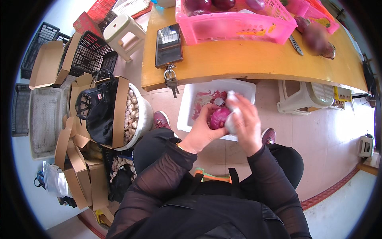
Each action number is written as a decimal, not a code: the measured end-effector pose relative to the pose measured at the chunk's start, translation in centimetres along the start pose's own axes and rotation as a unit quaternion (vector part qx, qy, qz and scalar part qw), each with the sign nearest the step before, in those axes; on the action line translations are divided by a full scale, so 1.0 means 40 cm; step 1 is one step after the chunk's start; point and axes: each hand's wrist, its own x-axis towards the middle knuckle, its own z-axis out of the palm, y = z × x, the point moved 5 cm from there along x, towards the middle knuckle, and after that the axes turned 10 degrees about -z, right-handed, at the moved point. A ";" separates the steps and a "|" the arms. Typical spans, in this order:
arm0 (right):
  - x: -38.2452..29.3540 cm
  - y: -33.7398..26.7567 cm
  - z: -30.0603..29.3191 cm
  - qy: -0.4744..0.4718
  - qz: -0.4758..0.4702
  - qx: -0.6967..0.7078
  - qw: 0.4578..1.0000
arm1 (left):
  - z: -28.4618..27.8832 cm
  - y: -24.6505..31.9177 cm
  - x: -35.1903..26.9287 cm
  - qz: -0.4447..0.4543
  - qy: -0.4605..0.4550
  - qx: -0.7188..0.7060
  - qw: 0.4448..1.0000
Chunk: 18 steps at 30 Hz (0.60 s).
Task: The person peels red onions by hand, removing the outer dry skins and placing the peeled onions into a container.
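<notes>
A red onion [219, 118] rests in the fingers of my left hand [199, 129], with thumb and fingers around its left side and underside. My right hand [247, 124] is blurred and grips a crumpled white cloth or tissue [231, 123] against the onion's right side. Below both hands, a white foam box [186, 119] stands on the floor between my feet. Red-purple onion skins [219, 96] and pale scraps lie inside it, partly hidden by my hands.
On the wooden table [220, 64] are a pink basket [209, 28] of purple onions, a phone [169, 44], keys [172, 82], a knife [296, 45] and loose onions [316, 38]. To my left stand a white basket [145, 116] of garlic bulbs, cardboard boxes and crates. A plastic stool [319, 95] is at right.
</notes>
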 end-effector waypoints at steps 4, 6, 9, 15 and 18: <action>-0.006 0.002 0.030 -0.106 0.025 0.071 0.991 | 0.019 -0.012 -0.004 -0.009 -0.030 0.004 1.000; -0.006 0.018 0.023 -0.091 0.072 0.124 0.985 | 0.021 -0.010 -0.005 -0.009 -0.049 -0.030 0.998; -0.024 0.051 0.029 -0.021 0.219 0.338 0.915 | 0.025 0.006 -0.009 0.017 -0.062 -0.034 0.997; -0.058 0.106 0.036 0.070 0.397 0.413 0.817 | 0.021 0.033 -0.013 0.075 -0.050 -0.097 0.991; -0.074 0.098 0.053 0.066 0.426 0.433 0.792 | 0.008 0.042 -0.016 0.086 -0.016 -0.143 0.986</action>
